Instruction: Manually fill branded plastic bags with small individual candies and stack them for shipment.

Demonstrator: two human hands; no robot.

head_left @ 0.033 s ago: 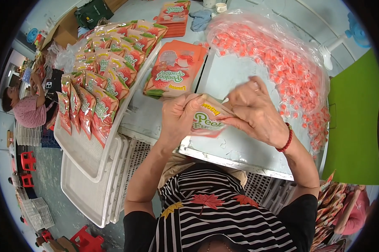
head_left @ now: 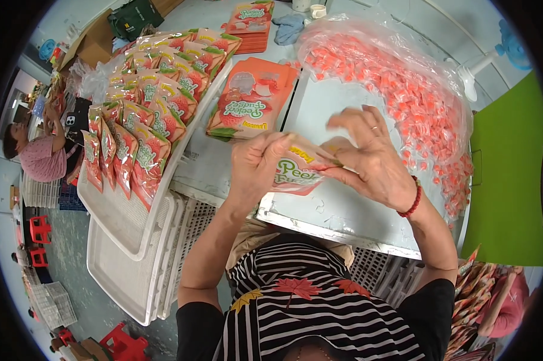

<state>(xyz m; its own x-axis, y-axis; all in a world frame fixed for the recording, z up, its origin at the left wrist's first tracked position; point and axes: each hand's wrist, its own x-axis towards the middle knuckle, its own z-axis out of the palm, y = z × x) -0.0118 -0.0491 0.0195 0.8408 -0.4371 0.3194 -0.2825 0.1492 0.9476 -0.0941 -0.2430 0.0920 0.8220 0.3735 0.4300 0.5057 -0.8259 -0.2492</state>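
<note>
My left hand (head_left: 256, 159) pinches one top corner of a pink and green candy pouch (head_left: 300, 172), holding it above the table's front edge. At the pouch's other top corner, my right hand (head_left: 371, 153) grips the edge with its thumb and a bent finger. Its other fingers are raised and spread, slightly blurred. What lies inside the pouch is hidden. Just beyond my left hand lies a stack of flat red pouches (head_left: 253, 90). Past my right hand, small wrapped red candies (head_left: 398, 99) are heaped under clear plastic film (head_left: 368, 30).
To the left, filled pouches (head_left: 145, 156) stand in rows on a white tray (head_left: 115, 210), above more stacked trays (head_left: 118, 274). Farther back are another pouch pile (head_left: 247, 27) and a blue cloth (head_left: 288, 29). A green panel (head_left: 509, 174) borders the right. Other people sit at both sides.
The raised fingers of my right hand have lifted and spread away from the pouch. My left hand keeps its hold, and the pouch has barely shifted.
</note>
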